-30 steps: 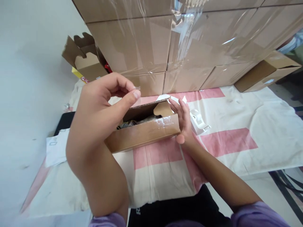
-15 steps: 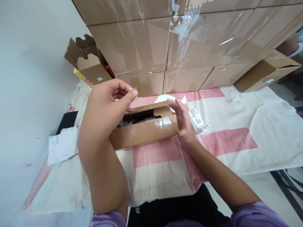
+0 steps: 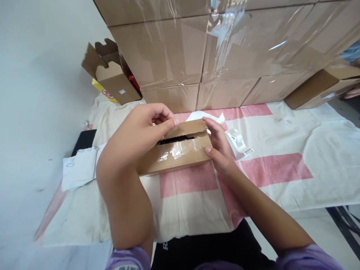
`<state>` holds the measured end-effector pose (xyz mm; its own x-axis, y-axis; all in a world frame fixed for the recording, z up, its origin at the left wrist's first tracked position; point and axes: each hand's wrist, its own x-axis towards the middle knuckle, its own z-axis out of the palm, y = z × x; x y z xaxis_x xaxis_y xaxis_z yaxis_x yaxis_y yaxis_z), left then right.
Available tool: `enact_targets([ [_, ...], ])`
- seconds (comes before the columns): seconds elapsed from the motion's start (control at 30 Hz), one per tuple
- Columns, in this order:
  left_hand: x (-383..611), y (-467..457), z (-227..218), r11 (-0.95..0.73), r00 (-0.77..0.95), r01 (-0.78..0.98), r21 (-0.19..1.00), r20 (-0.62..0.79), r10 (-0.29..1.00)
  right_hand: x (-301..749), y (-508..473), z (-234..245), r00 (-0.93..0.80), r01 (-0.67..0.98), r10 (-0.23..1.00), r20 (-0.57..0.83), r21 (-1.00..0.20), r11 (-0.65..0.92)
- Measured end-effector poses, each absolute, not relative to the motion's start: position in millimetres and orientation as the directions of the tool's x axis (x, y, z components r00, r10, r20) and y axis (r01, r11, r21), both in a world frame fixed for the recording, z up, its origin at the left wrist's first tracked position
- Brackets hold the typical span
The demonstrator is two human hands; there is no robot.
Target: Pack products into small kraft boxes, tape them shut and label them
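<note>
A small brown cardboard box (image 3: 180, 155) lies in front of me with its lid flap (image 3: 187, 128) partly lowered. A dark gap shows beneath the flap, and the contents are hidden. Shiny clear tape (image 3: 177, 149) crosses the front wall. My left hand (image 3: 152, 125) is at the flap's left part, thumb and forefinger pinched together; the small clear piece of tape seen there earlier is hardly visible at the fingertips now. My right hand (image 3: 221, 148) grips the box's right end, thumb on the front and fingertips at the flap's corner. A white tape dispenser (image 3: 239, 146) stands just right of that hand.
Stacked cartons (image 3: 168, 52) wrapped in clear film rise behind the box. An open carton (image 3: 112, 77) stands back left, another carton (image 3: 315, 84) back right near a person's hand (image 3: 353, 92). White papers (image 3: 81, 167) and a black flat object (image 3: 84, 141) lie left on the cloth (image 3: 197, 213).
My left hand has come down and right onto the flap. The flap has tilted lower, narrowing the opening. My right thumb has moved onto the box front. A person's hand appears at the far right.
</note>
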<state>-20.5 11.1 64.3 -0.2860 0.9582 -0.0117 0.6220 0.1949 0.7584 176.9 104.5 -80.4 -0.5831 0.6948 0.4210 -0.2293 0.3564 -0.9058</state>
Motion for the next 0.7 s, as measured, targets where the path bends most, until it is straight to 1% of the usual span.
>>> enact_targets([
  [0.1,-19.7,6.1,69.6,0.147,-0.230,0.622,0.769,0.000,0.973,177.5,103.7,-79.2,-0.583,-0.224,0.689,0.431,-0.900,0.374],
  [0.2,-20.0,5.0,70.9,0.145,-0.199,0.617,0.774,-0.025,0.980,178.5,104.9,-78.5,-0.577,-0.218,0.671,0.466,-0.880,0.423],
  [0.3,-19.1,7.6,68.9,0.155,-0.199,0.610,0.777,-0.039,0.979,179.0,106.6,-78.6,-0.572,-0.215,0.661,0.486,-0.866,0.451],
  [0.47,-6.0,14.5,65.3,0.130,-0.208,0.541,0.831,-0.018,0.978,178.0,107.4,-79.1,-0.578,-0.214,0.658,0.483,-0.867,0.449],
  [0.7,17.2,26.5,52.7,0.038,-0.074,0.472,0.881,-0.004,0.997,177.5,107.4,-79.1,-0.578,-0.204,0.665,0.473,-0.873,0.444],
])
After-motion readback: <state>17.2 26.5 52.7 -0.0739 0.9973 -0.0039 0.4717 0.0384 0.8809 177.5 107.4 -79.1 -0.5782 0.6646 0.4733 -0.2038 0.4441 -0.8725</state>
